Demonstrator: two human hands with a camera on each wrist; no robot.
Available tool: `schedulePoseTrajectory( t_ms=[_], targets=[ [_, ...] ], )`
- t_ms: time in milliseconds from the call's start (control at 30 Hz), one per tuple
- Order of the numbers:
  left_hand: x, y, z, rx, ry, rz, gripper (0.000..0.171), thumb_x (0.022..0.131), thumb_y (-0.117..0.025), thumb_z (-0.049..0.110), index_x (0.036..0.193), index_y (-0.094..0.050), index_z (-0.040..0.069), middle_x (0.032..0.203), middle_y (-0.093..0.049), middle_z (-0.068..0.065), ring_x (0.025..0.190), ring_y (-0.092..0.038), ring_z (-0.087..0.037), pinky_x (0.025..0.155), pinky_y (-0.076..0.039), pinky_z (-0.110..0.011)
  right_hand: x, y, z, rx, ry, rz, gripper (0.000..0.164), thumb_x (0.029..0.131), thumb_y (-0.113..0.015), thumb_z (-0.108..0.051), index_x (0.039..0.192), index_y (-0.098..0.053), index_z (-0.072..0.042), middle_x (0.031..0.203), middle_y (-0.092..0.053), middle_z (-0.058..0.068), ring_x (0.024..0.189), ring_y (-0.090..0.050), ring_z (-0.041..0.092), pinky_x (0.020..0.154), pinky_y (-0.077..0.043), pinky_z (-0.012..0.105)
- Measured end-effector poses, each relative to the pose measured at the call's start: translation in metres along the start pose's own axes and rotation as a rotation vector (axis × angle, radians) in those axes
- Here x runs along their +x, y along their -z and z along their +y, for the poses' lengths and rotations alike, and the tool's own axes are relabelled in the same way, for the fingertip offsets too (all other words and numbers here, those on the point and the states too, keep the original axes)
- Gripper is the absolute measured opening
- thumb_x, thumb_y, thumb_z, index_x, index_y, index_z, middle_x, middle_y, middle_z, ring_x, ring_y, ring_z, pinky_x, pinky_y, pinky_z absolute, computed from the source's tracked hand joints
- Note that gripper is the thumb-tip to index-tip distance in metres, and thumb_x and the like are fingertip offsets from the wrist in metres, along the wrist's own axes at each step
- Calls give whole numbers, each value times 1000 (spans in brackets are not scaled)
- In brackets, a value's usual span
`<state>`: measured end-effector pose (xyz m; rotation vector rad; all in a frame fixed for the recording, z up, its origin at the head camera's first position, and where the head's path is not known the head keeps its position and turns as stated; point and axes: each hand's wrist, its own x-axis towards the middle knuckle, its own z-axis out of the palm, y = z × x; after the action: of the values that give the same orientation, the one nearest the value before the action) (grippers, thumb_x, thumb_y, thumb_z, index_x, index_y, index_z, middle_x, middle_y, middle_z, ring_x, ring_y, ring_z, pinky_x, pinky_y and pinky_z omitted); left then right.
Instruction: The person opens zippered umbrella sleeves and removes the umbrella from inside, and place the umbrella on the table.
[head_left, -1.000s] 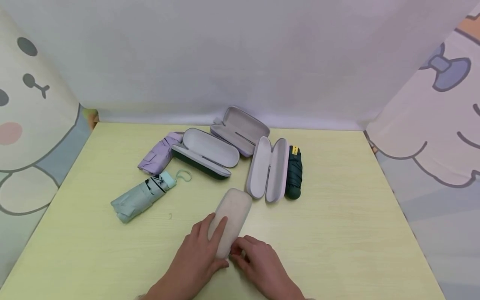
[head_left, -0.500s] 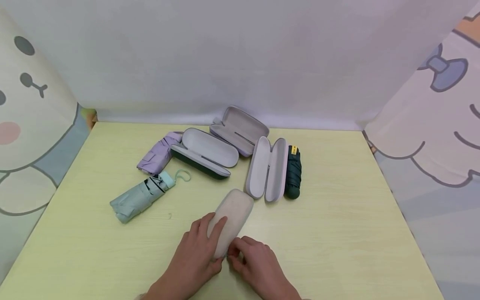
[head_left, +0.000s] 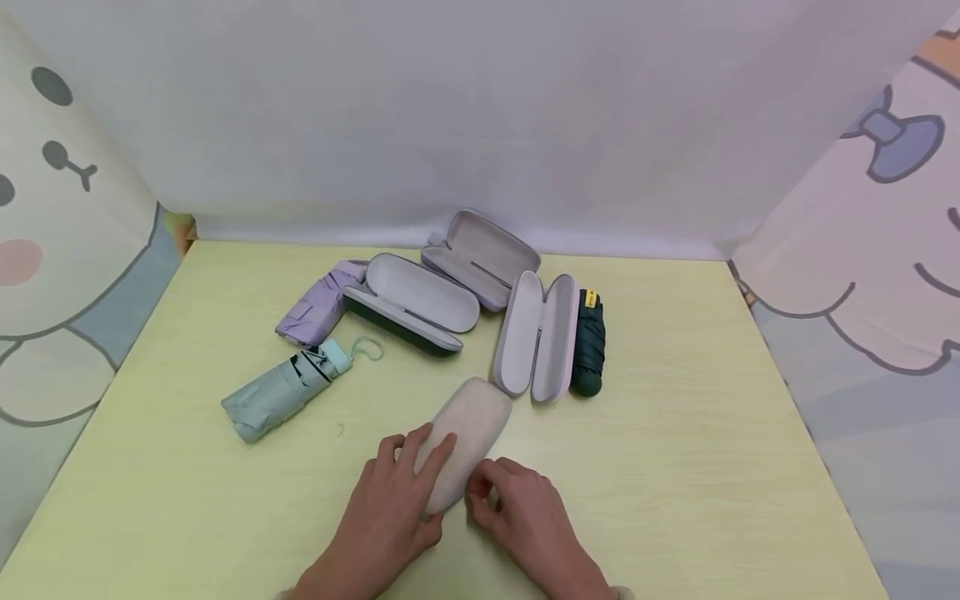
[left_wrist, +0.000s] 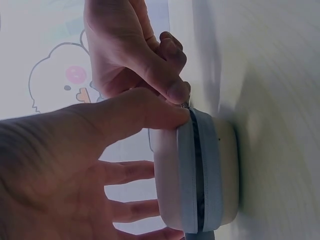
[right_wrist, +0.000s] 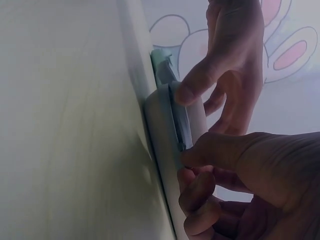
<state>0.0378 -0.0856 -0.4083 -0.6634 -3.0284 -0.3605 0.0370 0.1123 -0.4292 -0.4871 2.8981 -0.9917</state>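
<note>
A cream zip-up case (head_left: 474, 417) with rounded ends and a blue-grey zip band (left_wrist: 214, 170) lies on the table, slanting away to the right. My left hand (head_left: 386, 517) holds it, fingers spread over the top and thumb against the near end. In the left wrist view a dark slit (left_wrist: 200, 185) runs between the two halves of the band. At the case's right side, the thumb and forefinger of my right hand (head_left: 525, 517) pinch the small zip pull (left_wrist: 185, 105), mostly hidden by the fingertips.
Beyond the case stand three opened hard glasses cases, dark green (head_left: 423, 292), lilac (head_left: 495, 242) and pale pink (head_left: 517, 342). Folded umbrellas lie around them: lilac (head_left: 318, 304), mint (head_left: 277, 396) and dark green (head_left: 588, 350). A white cloth backdrop (head_left: 480, 125) rises behind the table.
My right hand has moved forward along the right side of the case. The case's far end has swung slightly right, while my left hand keeps its hold with the thumb drawn in.
</note>
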Motion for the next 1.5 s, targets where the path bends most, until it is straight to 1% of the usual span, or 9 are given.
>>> schedulePoseTrajectory(
  t_ms=[167, 367, 567, 833, 1167, 1367, 1500],
  targets=[
    [0, 1, 0, 8, 3, -7, 85, 70, -92, 29, 146, -56, 19, 145, -56, -13, 117, -54, -35, 77, -52, -43, 3, 3, 2, -17, -12, 26, 25, 82, -80, -8, 79, -63, -26, 76, -64, -15, 61, -50, -8, 57, -42, 14],
    [0, 1, 0, 14, 4, -3, 83, 69, -92, 28, 143, -58, 17, 144, -56, -14, 117, -54, -35, 77, -52, -43, 5, 5, 4, -6, -27, 23, 26, 83, -81, -8, 79, -63, -26, 76, -64, -15, 61, -51, -7, 57, -43, 15],
    [0, 2, 0, 18, 4, 4, 81, 68, -92, 28, 141, -59, 17, 143, -57, -14, 116, -55, -36, 77, -53, -43, 7, 6, 7, -18, -56, 29, 25, 82, -82, -10, 80, -64, -26, 76, -64, -15, 61, -50, -7, 57, -43, 16],
    [2, 1, -1, -2, 24, -28, 79, 67, -90, 25, 139, -60, 17, 143, -57, -12, 114, -55, -34, 77, -53, -43, 9, 10, 8, -19, -85, 30, 26, 82, -83, -9, 80, -63, -27, 76, -63, -16, 61, -48, -8, 57, -42, 16],
    [1, 0, -2, 12, 7, 3, 77, 63, -86, 19, 136, -61, 17, 142, -59, -11, 110, -55, -31, 76, -52, -41, 8, 11, 9, -31, -121, 32, 27, 81, -83, -9, 79, -63, -27, 75, -63, -15, 60, -47, -7, 57, -41, 17],
    [0, 0, -4, 4, -8, 2, 75, 63, -84, 14, 135, -62, 19, 143, -59, -9, 110, -55, -30, 77, -52, -41, 7, 11, 11, -57, -136, 79, 28, 79, -82, -8, 77, -62, -27, 74, -63, -16, 59, -47, -8, 57, -41, 16],
    [2, 2, -5, -29, -5, -28, 74, 65, -80, 8, 136, -62, 19, 145, -59, -9, 112, -56, -31, 80, -52, -43, 6, 13, 14, -71, -148, 107, 30, 78, -82, -6, 77, -61, -27, 73, -62, -16, 58, -45, -8, 56, -39, 16]
  ],
)
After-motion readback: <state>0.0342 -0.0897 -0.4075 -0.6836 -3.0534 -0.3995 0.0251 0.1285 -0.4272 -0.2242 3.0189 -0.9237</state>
